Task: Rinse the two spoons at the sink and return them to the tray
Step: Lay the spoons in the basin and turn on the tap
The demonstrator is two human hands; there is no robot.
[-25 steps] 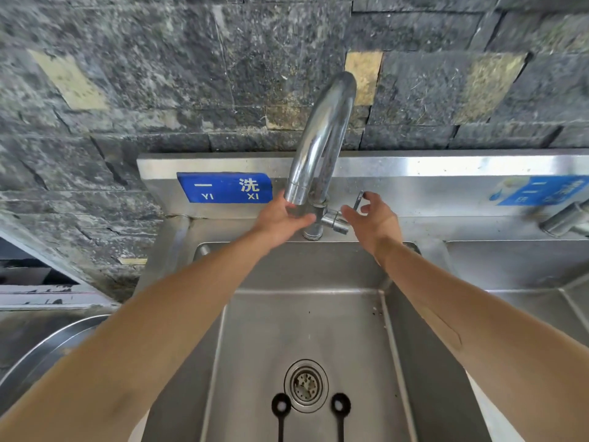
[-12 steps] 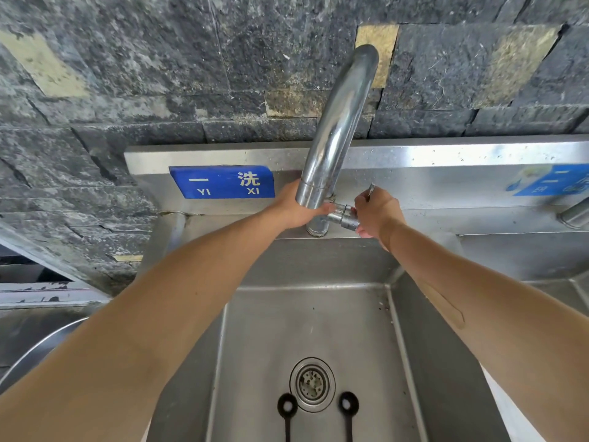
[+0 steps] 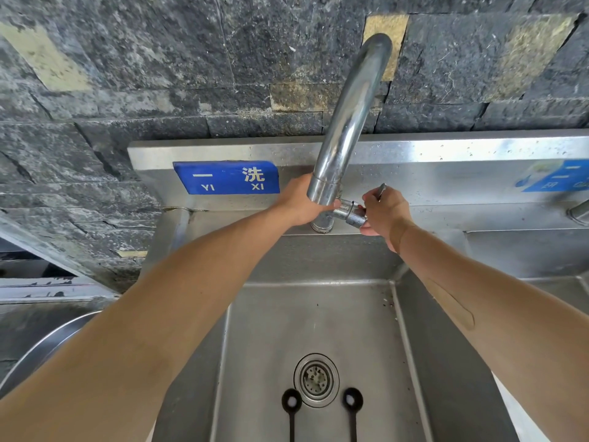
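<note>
Right now both black spoons (image 3: 291,405) (image 3: 352,401) lie in the sink (image 3: 274,330), flanking the drain (image 3: 316,380). Beyond it, left hand (image 3: 301,202) fingers wrap the faucet (image 3: 347,122) base; right hand (image 3: 384,212) fingers pinch the tap handle (image 3: 381,189). Best turn it gently, steadying the spout over the drain.

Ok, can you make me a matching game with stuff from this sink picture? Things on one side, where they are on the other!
Things:
1. left hand
2. right hand
3. two black spoons
4. blue sign

Places:
A. stuck on the steel backsplash, left of the tap
B. lying in the sink, one on each side of the drain
C. grip around the tap's upright pipe
D. on the tap's side handle

Pairs: 1-C, 2-D, 3-B, 4-A
</note>
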